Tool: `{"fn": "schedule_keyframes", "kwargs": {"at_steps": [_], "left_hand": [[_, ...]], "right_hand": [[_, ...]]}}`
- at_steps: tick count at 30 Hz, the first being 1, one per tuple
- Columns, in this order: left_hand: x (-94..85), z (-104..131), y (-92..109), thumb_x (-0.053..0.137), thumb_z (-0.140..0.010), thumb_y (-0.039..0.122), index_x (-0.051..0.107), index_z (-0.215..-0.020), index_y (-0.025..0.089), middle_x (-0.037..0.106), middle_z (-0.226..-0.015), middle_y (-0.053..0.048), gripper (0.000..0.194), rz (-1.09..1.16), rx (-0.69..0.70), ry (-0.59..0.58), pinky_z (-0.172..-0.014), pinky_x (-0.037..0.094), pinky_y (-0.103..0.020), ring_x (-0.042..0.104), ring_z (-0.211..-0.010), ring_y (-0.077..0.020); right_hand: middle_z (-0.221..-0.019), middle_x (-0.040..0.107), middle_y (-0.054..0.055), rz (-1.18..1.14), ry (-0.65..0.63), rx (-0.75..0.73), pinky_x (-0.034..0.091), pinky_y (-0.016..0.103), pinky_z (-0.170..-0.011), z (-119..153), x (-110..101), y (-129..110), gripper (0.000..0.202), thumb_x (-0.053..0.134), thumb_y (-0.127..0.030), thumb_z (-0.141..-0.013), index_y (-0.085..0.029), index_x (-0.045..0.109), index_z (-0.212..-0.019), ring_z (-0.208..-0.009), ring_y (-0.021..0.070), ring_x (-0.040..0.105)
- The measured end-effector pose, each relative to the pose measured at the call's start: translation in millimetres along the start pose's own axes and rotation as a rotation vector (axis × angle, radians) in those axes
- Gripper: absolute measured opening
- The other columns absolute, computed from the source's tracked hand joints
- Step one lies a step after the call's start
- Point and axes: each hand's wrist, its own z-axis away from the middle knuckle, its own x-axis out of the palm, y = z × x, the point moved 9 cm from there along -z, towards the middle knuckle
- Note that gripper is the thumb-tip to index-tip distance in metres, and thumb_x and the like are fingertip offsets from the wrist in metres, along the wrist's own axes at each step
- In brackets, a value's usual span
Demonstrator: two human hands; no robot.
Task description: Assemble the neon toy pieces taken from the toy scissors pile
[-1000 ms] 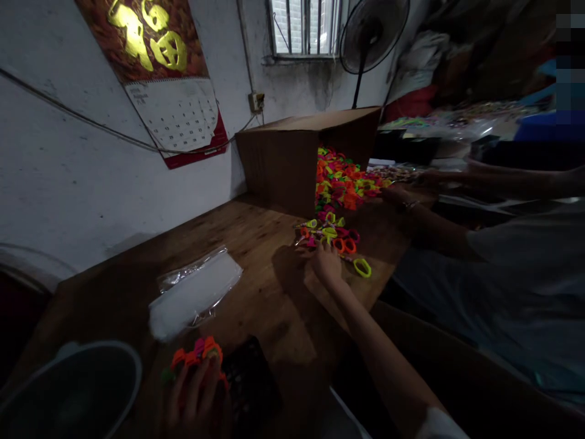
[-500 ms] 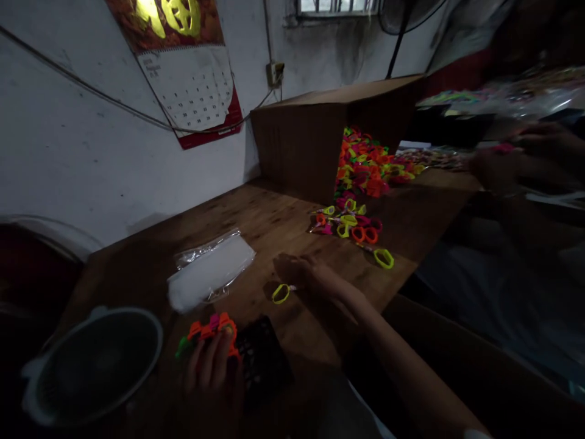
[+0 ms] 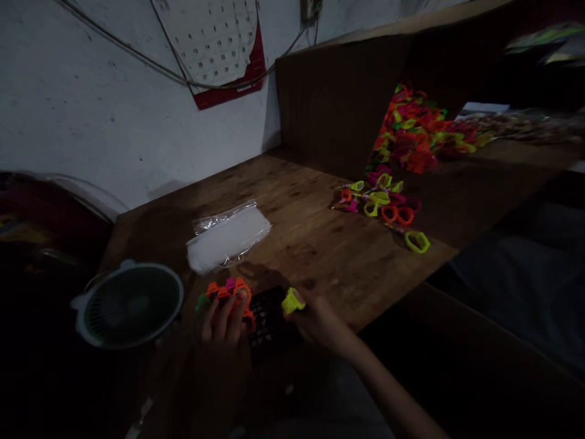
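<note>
My left hand (image 3: 226, 332) lies with its fingers stretched and slightly apart over a cluster of orange plastic pieces (image 3: 244, 286), with a bit of pink and green among them. Beside that cluster is a black tray with a grid of holes (image 3: 267, 329), dim and partly lost in shadow. At the tray's right edge, my right hand (image 3: 317, 317) has its fingers closed on a yellow plastic ring piece (image 3: 292, 300), whose ring end points up and left. The rest of that piece is hidden by the fingers.
A clear bag of white sheets (image 3: 231, 238) lies beyond my hands. Loose coloured ring pieces (image 3: 379, 201) lie to the right, before a cardboard box (image 3: 333, 103) spilling many more. A round, grey-rimmed object, fan-like (image 3: 132, 305), stands at left. The wooden table (image 3: 306, 225) meets the wall.
The yellow ring piece lay flat on the table under my right hand; now it is raised in my fingers and brought near the black tray. My left hand stays on the orange pieces.
</note>
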Motion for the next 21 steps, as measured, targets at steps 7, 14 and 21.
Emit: {"fn": "schedule_keyframes", "kwargs": {"at_steps": [7,14,21], "left_hand": [[-12.9,6,-9,0.042,-0.087,0.019,0.044,-0.133,0.012,0.060,-0.119,-0.012,0.047,0.027,-0.010,0.010,-0.096,0.040,-0.042,0.049,-0.116,-0.0260],[-30.5,10,-15,0.038,-0.089,0.019,0.053,-0.121,0.018,0.063,-0.113,-0.009,0.035,0.129,-0.146,0.059,-0.090,0.042,-0.036,0.054,-0.108,-0.0203],[-39.9,8,-8,0.037,-0.092,0.020,0.055,-0.120,0.019,0.062,-0.118,-0.007,0.033,0.145,-0.297,-0.010,-0.099,0.037,-0.036,0.052,-0.113,-0.0186]], "right_hand": [[-0.080,0.071,0.003,-0.372,0.045,0.113,0.048,0.026,-0.063,41,87,22,0.014,0.063,-0.025,-0.073,-0.015,0.069,-0.080,-0.073,0.0208,0.063],[-0.089,0.072,0.007,-0.182,0.101,0.149,0.049,0.029,-0.070,47,92,17,0.024,0.054,-0.035,-0.083,-0.018,0.069,-0.089,-0.079,0.0222,0.065],[-0.095,0.072,0.006,0.193,-0.090,0.203,0.048,0.025,-0.073,42,105,5,0.023,0.050,-0.023,-0.084,-0.022,0.070,-0.094,-0.084,0.0208,0.066]]}}
